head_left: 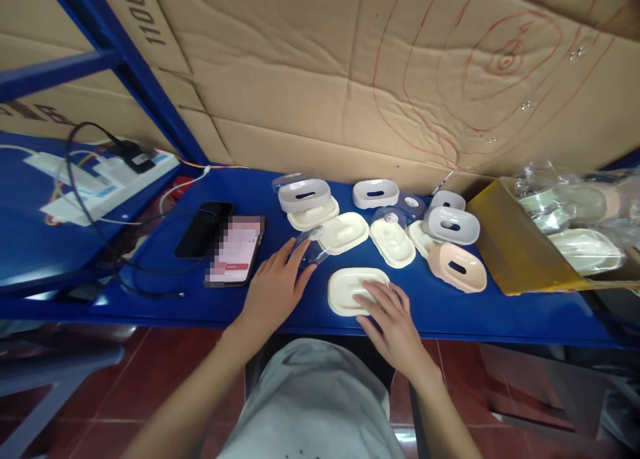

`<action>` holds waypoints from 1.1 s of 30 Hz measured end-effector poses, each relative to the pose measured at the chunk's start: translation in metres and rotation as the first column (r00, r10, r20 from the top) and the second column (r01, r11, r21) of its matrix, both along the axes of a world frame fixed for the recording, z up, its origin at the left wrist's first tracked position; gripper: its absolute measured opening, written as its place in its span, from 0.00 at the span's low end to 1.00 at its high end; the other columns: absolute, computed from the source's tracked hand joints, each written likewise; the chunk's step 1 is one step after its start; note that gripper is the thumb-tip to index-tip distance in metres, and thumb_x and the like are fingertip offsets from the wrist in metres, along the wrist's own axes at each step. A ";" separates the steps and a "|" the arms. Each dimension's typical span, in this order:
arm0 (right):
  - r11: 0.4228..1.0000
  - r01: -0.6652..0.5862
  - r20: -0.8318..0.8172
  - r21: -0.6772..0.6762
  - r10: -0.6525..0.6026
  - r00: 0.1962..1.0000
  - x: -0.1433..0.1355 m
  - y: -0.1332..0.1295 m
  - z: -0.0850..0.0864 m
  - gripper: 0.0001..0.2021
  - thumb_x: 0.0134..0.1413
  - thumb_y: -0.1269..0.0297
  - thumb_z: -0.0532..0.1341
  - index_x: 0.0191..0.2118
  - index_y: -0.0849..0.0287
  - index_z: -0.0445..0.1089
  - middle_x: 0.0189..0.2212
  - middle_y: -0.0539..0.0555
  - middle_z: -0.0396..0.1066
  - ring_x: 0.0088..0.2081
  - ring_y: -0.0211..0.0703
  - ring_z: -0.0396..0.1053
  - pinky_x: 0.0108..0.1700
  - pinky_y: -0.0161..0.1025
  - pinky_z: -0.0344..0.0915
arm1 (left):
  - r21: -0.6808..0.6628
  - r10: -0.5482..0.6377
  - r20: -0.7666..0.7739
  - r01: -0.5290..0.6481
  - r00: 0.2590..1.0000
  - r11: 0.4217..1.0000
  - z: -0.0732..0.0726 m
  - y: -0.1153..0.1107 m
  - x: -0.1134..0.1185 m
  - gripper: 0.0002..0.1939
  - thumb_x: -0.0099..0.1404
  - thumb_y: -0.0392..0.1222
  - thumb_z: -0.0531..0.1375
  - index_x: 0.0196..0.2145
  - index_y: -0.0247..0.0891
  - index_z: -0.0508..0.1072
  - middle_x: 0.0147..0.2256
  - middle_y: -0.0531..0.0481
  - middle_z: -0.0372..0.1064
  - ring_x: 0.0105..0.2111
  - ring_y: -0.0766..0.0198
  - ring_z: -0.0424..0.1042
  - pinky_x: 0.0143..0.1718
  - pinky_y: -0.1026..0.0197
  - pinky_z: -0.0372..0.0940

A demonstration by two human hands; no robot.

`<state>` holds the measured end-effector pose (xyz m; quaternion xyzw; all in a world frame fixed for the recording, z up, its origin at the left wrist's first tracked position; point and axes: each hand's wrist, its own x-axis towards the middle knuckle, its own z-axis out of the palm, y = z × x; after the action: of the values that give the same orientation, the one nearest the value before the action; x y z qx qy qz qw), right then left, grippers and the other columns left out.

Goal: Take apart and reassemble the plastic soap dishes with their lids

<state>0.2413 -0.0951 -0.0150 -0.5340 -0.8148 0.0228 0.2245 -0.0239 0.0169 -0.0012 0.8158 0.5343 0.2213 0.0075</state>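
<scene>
My left hand (274, 282) has its thumb and fingers around the near edge of a clear plastic cover (316, 251), which rests by a cream oval tray (345, 233). My right hand (391, 317) lies with fingers spread on another cream oval tray (345, 292) close to the table's front edge. Its fingertips cover the tray's right part. Behind are a grey slotted oval dish (306, 195) and a second grey dish (376, 193). A cream tray (393, 243) sits under a second clear cover (389, 219). To the right are a grey dish (453, 226) and a peach dish (459, 268).
A phone with a lit screen (235, 251) and a dark phone (204, 229) lie left of my hands. Cables run from a white power strip (113, 185). At right stands an open cardboard box (500, 245) with bagged dishes. Cardboard (300, 65) walls the back.
</scene>
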 end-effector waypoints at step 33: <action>0.860 0.475 0.069 0.188 -0.494 0.867 0.097 0.017 0.010 0.27 0.76 0.56 0.58 0.74 0.55 0.61 0.72 0.67 0.64 0.73 0.65 0.60 0.73 0.72 0.51 | 0.067 -0.464 -0.002 0.464 0.886 0.884 -0.002 -0.048 0.018 0.22 0.80 0.41 0.57 0.68 0.44 0.67 0.71 0.37 0.63 0.70 0.42 0.65 0.69 0.31 0.64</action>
<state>0.3388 -0.0784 -0.0052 -0.7017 -0.6649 -0.1325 0.2190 -0.0062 -0.0311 -0.0032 0.9181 0.3162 0.2362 0.0371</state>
